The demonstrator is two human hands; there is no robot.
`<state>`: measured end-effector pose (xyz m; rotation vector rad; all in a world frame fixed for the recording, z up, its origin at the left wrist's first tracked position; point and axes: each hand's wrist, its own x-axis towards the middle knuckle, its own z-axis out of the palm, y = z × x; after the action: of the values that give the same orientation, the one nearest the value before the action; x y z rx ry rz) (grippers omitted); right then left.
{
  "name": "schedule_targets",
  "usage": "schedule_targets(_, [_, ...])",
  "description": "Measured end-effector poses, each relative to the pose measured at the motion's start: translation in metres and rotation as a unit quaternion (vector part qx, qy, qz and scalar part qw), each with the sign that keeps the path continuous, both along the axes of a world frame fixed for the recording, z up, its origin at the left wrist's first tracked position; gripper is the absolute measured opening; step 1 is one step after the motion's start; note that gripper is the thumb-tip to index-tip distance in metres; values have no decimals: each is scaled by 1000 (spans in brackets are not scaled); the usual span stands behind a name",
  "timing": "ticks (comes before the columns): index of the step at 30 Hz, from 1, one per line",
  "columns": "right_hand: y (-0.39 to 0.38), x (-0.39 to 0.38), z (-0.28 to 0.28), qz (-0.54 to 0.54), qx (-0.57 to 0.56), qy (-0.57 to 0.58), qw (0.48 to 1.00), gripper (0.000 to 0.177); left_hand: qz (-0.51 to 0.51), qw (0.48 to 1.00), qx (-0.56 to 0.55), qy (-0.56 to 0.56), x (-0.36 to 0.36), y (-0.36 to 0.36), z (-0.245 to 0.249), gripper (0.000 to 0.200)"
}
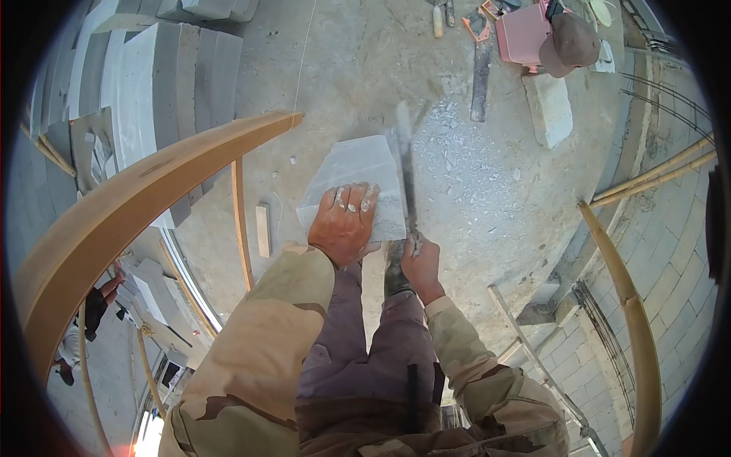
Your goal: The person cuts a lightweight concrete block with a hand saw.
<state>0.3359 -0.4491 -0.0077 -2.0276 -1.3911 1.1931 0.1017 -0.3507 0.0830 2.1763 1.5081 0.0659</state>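
Observation:
A pale grey, angular piece of lightweight block [356, 164] is held in front of my legs. My left hand [346, 221] lies over its near part, fingers curled and dusted white, the thumb at the lower edge. My right hand [421, 263] is closed around the near end of a long, narrow tool with a flat dark blade [409, 171]. That blade runs away from me along the block's right side, its far end blurred. Whether its edge has teeth, I cannot tell.
White chips [461, 160] litter the floor to the right. Beyond them lie an orange-handled saw [479, 76], a pink container [521, 36], a cap [569, 46] and another block [550, 109]. A wooden beam [145, 179] crosses the left; stacked blocks [145, 87] stand behind. A person [93, 312] is lower left.

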Motion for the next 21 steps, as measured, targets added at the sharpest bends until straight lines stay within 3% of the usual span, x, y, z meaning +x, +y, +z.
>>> schedule_targets(1, [7,1,-3,132,-40,-72,988,25,0,1000,1,-3,1,-2,0,111])
schedule_targets(5, [38,4,33,101,-9,-45,994,25,-4,1000,-3,-11,0,-2,0,110])
schedule_targets(7, [38,-6,46,45,24,-28,998,25,-2,1000,-7,-17,0,-1,-1,110])
schedule_targets(9, [30,-12,43,-92,70,63,991,25,6,1000,12,-17,1,-1,-2,110])
schedule_targets(10, [21,-10,28,-93,71,62,991,25,4,1000,12,-18,0,0,-1,110])
schedule_targets(12, [10,-1,-3,124,-80,-66,987,16,-5,1000,-2,-12,-1,0,-1,109])
schedule_targets(15, [16,12,-8,131,-85,-58,986,23,-3,1000,0,-15,0,-1,-3,109])
schedule_targets(16, [21,10,7,127,-90,-57,986,23,-7,1000,-6,-14,1,-3,-2,109])
schedule_targets(18, [41,1,37,3,31,20,999,24,-4,1000,-3,-16,0,-1,-1,112])
schedule_targets(21, [35,-1,32,-15,20,25,999,28,-2,1000,4,-5,2,-3,-2,115])
